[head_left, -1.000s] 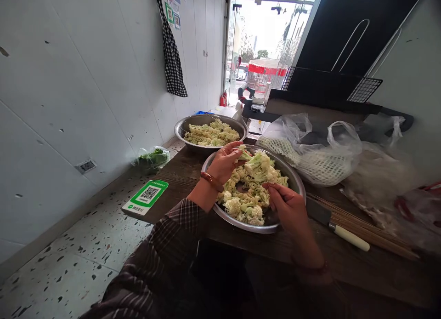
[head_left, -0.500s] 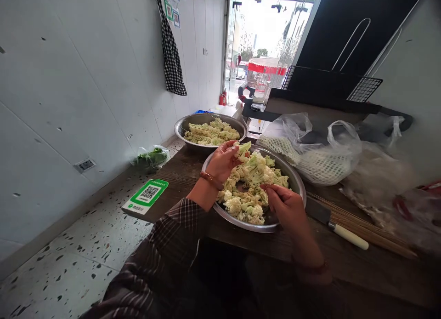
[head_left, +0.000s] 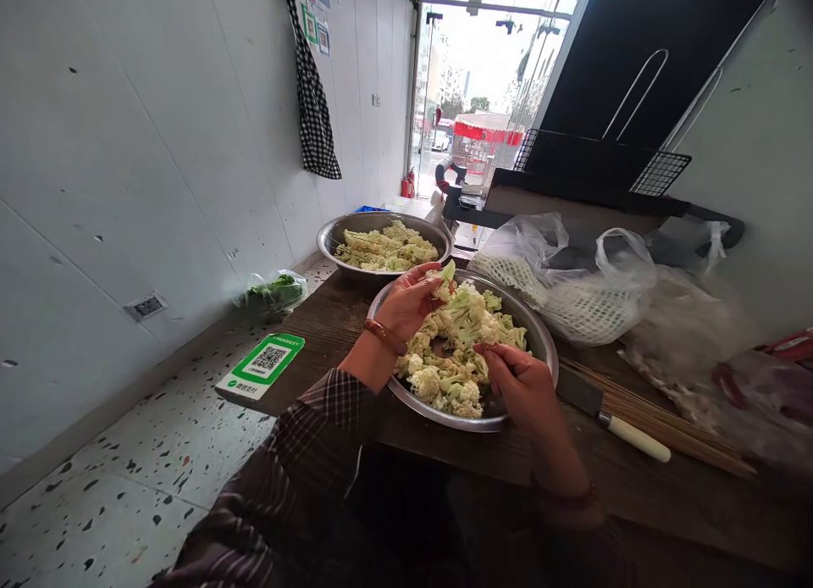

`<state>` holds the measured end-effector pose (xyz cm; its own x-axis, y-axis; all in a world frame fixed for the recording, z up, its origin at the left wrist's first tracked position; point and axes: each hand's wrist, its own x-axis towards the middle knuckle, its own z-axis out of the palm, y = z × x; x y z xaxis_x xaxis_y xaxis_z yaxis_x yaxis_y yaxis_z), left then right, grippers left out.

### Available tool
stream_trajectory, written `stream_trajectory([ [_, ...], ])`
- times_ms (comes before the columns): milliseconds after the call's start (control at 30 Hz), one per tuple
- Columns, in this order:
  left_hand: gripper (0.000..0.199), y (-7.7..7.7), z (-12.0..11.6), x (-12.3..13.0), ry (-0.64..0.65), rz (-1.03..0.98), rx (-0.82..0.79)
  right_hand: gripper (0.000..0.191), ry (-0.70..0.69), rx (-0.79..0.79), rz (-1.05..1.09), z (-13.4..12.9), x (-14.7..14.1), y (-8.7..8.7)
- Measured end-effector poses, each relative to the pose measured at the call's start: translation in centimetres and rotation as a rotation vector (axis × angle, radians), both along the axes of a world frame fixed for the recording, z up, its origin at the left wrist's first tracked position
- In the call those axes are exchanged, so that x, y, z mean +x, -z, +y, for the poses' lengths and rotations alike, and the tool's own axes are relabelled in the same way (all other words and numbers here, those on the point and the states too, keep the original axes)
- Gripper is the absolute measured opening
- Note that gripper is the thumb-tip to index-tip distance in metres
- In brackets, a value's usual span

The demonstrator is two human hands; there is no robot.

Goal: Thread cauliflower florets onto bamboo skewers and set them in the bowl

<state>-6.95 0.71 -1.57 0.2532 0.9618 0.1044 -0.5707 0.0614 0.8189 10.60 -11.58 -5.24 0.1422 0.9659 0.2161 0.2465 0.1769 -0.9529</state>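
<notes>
My left hand (head_left: pixel 410 304) pinches a cauliflower floret (head_left: pixel 445 279) above the near metal bowl (head_left: pixel 438 417). Loose cauliflower florets (head_left: pixel 467 313) fill much of that bowl. Over its right side, my right hand (head_left: pixel 519 380) is closed, thumb and fingertips pressed together; whatever they pinch is too thin or hidden to make out. Behind stands a second metal bowl (head_left: pixel 325 247) with cauliflower pieces (head_left: pixel 384 247), thin sticks showing among them. To the right of my right hand lie a bundle of thin wooden skewers (head_left: pixel 660 410) and a knife (head_left: pixel 635 435) with a pale handle.
Clear plastic bags (head_left: pixel 590 300) with white netting stand at the back right, other bags beyond them. A green QR code card (head_left: pixel 263 363) lies at the wooden table's left edge. Bagged green vegetables (head_left: pixel 276 291) are left of the table. A black grill-like stand (head_left: pixel 590 190) rises behind.
The view has shifted slightly. Both hands stay over the near bowl in almost the same pose, the left still with the floret, now tilted a little differently.
</notes>
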Motion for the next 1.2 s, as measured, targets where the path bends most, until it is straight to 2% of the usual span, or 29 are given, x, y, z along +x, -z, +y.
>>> stream_trajectory([
  [267,0.037,0.11,0.22,-0.29,-0.124,-0.005,0.006,0.041,-0.031,-0.011,0.013,-0.12,-0.01,0.35],
  [767,0.037,-0.04,0.06,-0.27,-0.160,-0.018,0.054,0.040,-0.034,-0.023,0.009,-0.04,0.01,0.33],
  [1067,0.040,0.25,0.15,-0.04,-0.186,-0.012,0.099,0.039,0.031,0.021,-0.036,-0.09,-0.15,0.43],
  [1200,0.036,0.10,0.03,-0.05,-0.148,-0.001,0.074,0.039,0.026,0.037,-0.064,-0.05,0.08,0.73],
])
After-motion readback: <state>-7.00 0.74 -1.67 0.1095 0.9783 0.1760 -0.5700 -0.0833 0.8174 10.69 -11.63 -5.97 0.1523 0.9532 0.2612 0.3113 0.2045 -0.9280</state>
